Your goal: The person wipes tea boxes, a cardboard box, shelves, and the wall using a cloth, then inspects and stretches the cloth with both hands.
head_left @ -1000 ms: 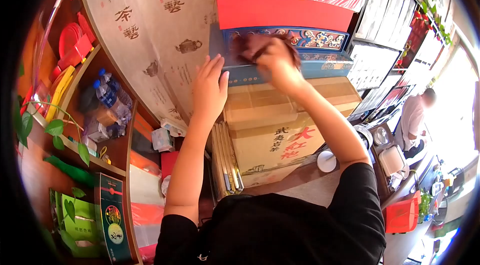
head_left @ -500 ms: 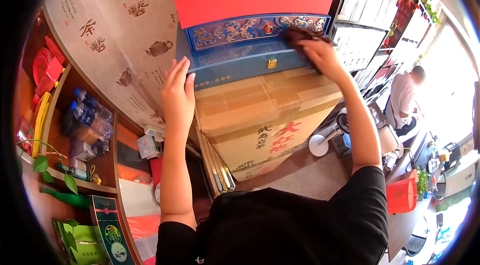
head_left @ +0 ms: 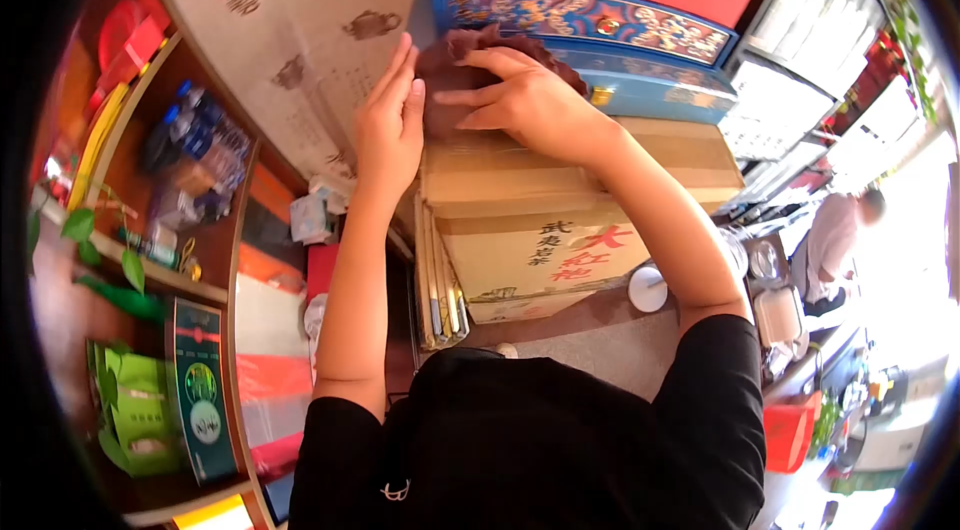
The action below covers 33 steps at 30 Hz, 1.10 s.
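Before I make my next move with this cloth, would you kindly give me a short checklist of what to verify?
1. Cloth under the right hand: ok, fingers spread over it.
2. Room to the cloth's left: not ok, I'd say; the left hand is right beside that edge.
3. Left hand braced against the blue box: cannot tell; the contact is hidden.
4. Gold clasp uncovered: ok, it shows just right of the cloth.
5. Surface under the cloth clean: cannot tell, it is covered.
6. Other person apart from your arms: ok, well off to the right.
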### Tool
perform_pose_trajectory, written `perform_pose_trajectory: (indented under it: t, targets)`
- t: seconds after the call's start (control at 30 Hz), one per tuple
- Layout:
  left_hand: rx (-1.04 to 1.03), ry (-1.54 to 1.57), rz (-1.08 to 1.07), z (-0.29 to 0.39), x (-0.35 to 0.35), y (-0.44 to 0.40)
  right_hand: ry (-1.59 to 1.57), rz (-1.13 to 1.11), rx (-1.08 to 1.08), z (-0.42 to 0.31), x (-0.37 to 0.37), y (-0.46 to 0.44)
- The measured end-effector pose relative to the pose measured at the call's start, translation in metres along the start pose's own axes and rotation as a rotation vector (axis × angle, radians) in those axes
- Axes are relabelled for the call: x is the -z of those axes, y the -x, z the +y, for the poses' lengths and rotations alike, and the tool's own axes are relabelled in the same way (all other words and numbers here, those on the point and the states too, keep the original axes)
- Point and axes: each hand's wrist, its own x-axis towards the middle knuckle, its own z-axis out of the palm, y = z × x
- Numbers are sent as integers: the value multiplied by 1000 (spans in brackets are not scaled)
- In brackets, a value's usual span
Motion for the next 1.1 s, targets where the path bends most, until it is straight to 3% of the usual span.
perform_pose_trajectory:
  t: [0.07,0.2,0.27,0.6,0.7,0.87,0.97,1.07,1.1]
  targets:
    - [178,501,64,-10,4,15,17,-34,91,-2,-7,-22]
    - [350,692,354,-8,5,69,82,-122,225,7,-7,-32]
    - [527,773,367,-30,16,106,110,-171,266,14,10,-25]
    - [747,577,485,-25,118,215,240,-269,-15,29,83,97]
    - [760,611,456,-26,128,230,344,-304,-121,39,99,151]
    - [848,567,210,-15,141,251,407,-261,-404,67,126,267]
    - [937,577,128,-3,148,259,579,-276,-536,61,137,292]
    - [810,504,-116,4,158,277,479,42,-771,-6,134,234]
    - [760,505,-147,0,161,289,484,137,-730,-20,127,224]
